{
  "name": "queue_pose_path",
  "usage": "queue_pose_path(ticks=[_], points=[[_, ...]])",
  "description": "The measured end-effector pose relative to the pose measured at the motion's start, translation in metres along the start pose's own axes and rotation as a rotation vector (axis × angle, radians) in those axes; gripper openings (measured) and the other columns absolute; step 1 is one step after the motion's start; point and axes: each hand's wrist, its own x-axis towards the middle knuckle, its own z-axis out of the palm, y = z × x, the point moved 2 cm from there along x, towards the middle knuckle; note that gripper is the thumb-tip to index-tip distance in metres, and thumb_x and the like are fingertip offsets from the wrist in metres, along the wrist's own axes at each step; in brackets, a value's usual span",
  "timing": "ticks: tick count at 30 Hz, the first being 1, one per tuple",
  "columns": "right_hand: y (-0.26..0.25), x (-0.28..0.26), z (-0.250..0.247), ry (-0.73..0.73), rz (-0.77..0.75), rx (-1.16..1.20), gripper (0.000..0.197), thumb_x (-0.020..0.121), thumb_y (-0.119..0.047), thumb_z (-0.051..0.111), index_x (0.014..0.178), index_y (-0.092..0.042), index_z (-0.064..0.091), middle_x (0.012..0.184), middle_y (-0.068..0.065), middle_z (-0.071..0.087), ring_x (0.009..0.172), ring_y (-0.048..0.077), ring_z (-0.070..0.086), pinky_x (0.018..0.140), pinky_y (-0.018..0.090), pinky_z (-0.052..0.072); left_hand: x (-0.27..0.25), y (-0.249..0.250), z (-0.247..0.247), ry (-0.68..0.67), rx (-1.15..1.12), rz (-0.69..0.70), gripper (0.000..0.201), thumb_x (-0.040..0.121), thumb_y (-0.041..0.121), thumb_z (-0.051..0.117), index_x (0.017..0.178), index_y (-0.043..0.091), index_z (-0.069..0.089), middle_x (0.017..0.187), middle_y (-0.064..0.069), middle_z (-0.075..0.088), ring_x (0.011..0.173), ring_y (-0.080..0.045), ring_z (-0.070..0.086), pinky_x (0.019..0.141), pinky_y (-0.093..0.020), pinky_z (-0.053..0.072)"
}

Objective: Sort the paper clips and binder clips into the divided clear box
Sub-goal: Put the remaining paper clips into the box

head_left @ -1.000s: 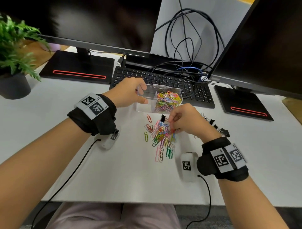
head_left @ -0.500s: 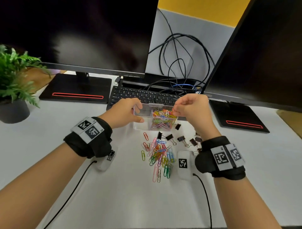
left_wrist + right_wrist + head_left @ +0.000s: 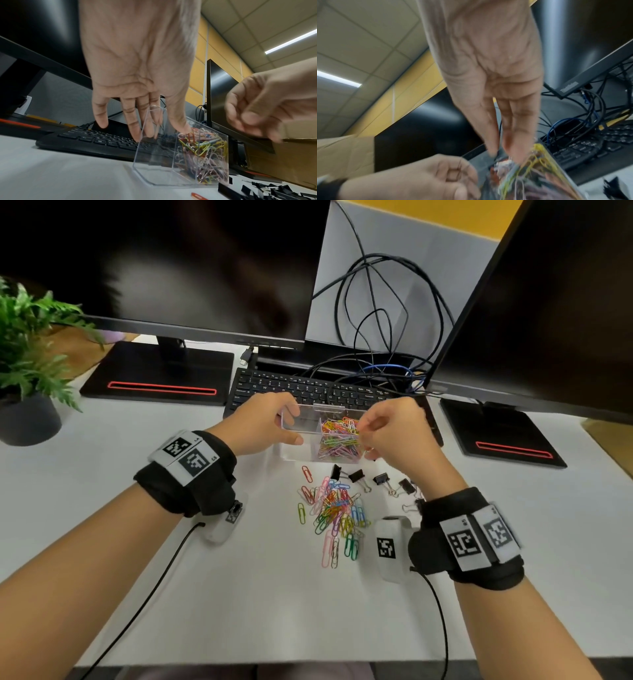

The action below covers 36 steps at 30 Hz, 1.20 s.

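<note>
A divided clear box (image 3: 297, 429) (image 3: 154, 169) stands in front of the keyboard. My left hand (image 3: 291, 422) (image 3: 159, 127) grips its left end, thumb on the near wall and fingers behind. The right compartment is full of coloured paper clips (image 3: 339, 436) (image 3: 202, 155) (image 3: 530, 175); the left one looks bare. My right hand (image 3: 366, 438) (image 3: 505, 148) hovers over the right compartment, fingertips bunched down onto the clips and blurred. A loose pile of paper clips (image 3: 335, 508) lies nearer me, with several black binder clips (image 3: 356, 475) (image 3: 274, 190) to its right.
A black keyboard (image 3: 308, 392) lies just behind the box. Two monitors on black bases (image 3: 161, 378) (image 3: 503, 436) flank it, with a tangle of cables (image 3: 376, 320) between them. A potted plant (image 3: 27, 371) stands at the far left. Wrist-camera cords trail toward the table's front edge.
My right hand has lifted from the loose pile and moved back to the box's right compartment, where it now stays. The left hand has kept its grip on the box.
</note>
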Motion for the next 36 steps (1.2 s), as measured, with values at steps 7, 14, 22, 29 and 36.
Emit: queue_pose_path(ticks=[7, 14, 22, 29, 36], points=[[0.008, -0.029, 0.037, -0.650, 0.063, -0.469, 0.073, 0.064, -0.025, 0.087, 0.127, -0.019, 0.050, 0.114, 0.000, 0.049, 0.085, 0.018, 0.058, 0.063, 0.032, 0.057, -0.002, 0.002, -0.001, -0.001, 0.012, 0.006, 0.044, 0.077, 0.029, 0.080, 0.114, 0.016, 0.060, 0.101, 0.002, 0.063, 0.094, -0.024, 0.060, 0.086, -0.040, 0.051], [0.011, -0.031, 0.054, -0.635, 0.035, -0.480, 0.051, 0.066, -0.017, 0.085, 0.107, -0.018, 0.054, 0.104, -0.001, 0.052, 0.085, 0.017, 0.056, 0.050, 0.024, 0.048, -0.001, 0.002, -0.001, -0.003, 0.021, 0.003, 0.046, 0.078, 0.030, 0.079, 0.117, 0.016, 0.059, 0.104, 0.001, 0.063, 0.094, -0.022, 0.060, 0.082, -0.033, 0.050], [0.015, -0.025, 0.050, -0.585, 0.042, -0.385, 0.018, 0.077, 0.005, 0.072, 0.091, -0.006, 0.067, 0.089, 0.010, 0.063, 0.077, 0.030, 0.066, 0.070, 0.044, 0.060, 0.000, 0.000, -0.001, -0.003, 0.008, 0.001, 0.045, 0.078, 0.030, 0.080, 0.116, 0.017, 0.059, 0.104, 0.000, 0.064, 0.094, -0.022, 0.061, 0.083, -0.035, 0.051], [0.024, -0.020, 0.041, -0.475, 0.129, -0.144, 0.006, 0.079, 0.007, 0.071, 0.084, 0.004, 0.070, 0.080, 0.024, 0.070, 0.057, 0.023, 0.068, 0.060, 0.030, 0.061, 0.000, 0.000, -0.001, -0.001, -0.004, 0.007, 0.044, 0.077, 0.029, 0.080, 0.114, 0.016, 0.059, 0.102, 0.000, 0.063, 0.093, -0.022, 0.061, 0.085, -0.037, 0.052], [0.032, -0.013, 0.022, -0.369, 0.120, -0.034, 0.005, 0.078, 0.008, 0.071, 0.079, 0.003, 0.071, 0.066, 0.017, 0.068, 0.061, 0.028, 0.071, 0.060, 0.031, 0.061, 0.002, -0.002, 0.000, -0.002, -0.005, 0.011, 0.043, 0.076, 0.030, 0.081, 0.111, 0.018, 0.060, 0.100, 0.003, 0.064, 0.092, -0.023, 0.061, 0.083, -0.036, 0.051]])
